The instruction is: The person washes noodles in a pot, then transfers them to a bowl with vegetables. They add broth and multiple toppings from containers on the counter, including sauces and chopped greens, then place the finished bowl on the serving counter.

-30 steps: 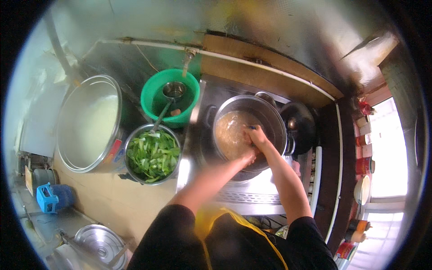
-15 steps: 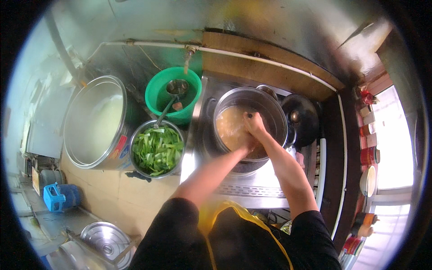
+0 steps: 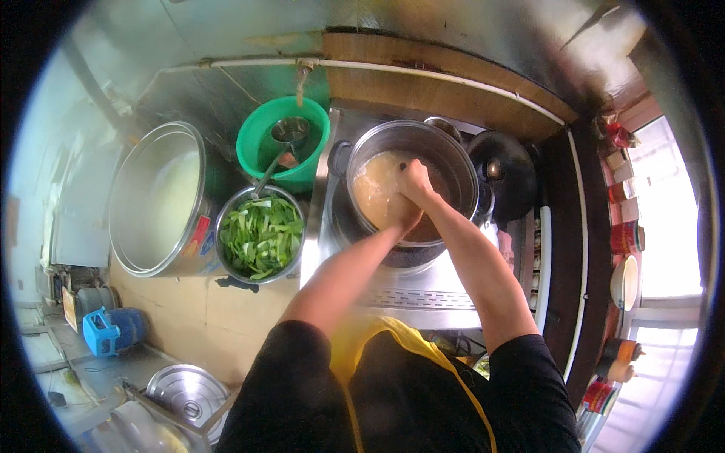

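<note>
Deep steel pot [image 3: 457, 170]: it stood on a metal cooktop [image 3: 423, 300], with both of the person's forearms reaching over its near rim. Cloudy, pale-brown liquid [image 3: 374, 185] lay inside, showing chiefly toward the left of the pot.

Right grip [image 3: 417, 181]: set over the pot's interior, farther from the body, with fingers curled about a dark-ended object [image 3: 402, 166] whose remaining length was hidden. Left grip [image 3: 403, 214]: placed just nearer the body, also over the interior; its fingers were turned from view, so whether it was clenched or grasping could not be told.

Surroundings: just right of the pot lay a round black cover or pan [image 3: 516, 175] with a knob. Left of the cooktop, a round metal bowl [image 3: 220, 253] held cut green leaves [image 3: 260, 235], near a green basin [image 3: 251, 143]. A ladle [image 3: 290, 130] had its cup within the basin and its handle reaching to the bowl. Farther left stood a wide metal vat [image 3: 132, 219] with pale contents.
</note>
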`<action>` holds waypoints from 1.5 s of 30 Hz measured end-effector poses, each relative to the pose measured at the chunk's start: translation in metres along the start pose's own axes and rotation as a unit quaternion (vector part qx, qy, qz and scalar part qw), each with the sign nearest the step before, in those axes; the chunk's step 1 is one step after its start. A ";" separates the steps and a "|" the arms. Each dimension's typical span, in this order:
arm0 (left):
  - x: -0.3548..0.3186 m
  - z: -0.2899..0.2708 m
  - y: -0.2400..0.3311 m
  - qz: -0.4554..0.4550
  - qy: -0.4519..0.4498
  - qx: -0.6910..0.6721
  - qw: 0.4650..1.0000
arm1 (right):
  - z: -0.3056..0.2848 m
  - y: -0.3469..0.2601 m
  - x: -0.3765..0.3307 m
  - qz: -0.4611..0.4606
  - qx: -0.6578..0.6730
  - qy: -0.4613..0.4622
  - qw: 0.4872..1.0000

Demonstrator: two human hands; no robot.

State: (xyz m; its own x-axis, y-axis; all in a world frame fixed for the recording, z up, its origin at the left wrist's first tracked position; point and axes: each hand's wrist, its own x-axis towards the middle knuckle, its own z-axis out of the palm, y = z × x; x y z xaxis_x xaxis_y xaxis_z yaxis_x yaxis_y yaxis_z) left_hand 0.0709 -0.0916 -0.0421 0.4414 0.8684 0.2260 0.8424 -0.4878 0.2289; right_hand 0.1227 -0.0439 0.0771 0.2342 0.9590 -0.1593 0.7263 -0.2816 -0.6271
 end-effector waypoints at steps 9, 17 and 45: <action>0.000 0.022 0.008 -0.088 0.112 -0.475 0.868 | -0.003 -0.009 0.002 0.035 -0.059 -0.026 0.997; 0.005 0.008 0.012 -0.114 0.021 -0.207 0.971 | -0.012 -0.005 -0.009 0.014 -0.027 0.010 0.999; -0.670 -0.391 -0.236 -0.447 0.486 -0.418 0.625 | 0.290 -0.348 -0.440 -0.226 0.291 -0.545 0.753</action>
State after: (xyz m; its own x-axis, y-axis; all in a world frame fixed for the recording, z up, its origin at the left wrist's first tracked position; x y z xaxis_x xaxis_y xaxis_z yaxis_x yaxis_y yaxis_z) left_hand -0.5444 -0.5932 0.1224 -0.8272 0.5611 0.0302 -0.0156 -0.0766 0.9969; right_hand -0.4204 -0.3587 0.1437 -0.8526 0.4971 -0.1611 0.0917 -0.1612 -0.9826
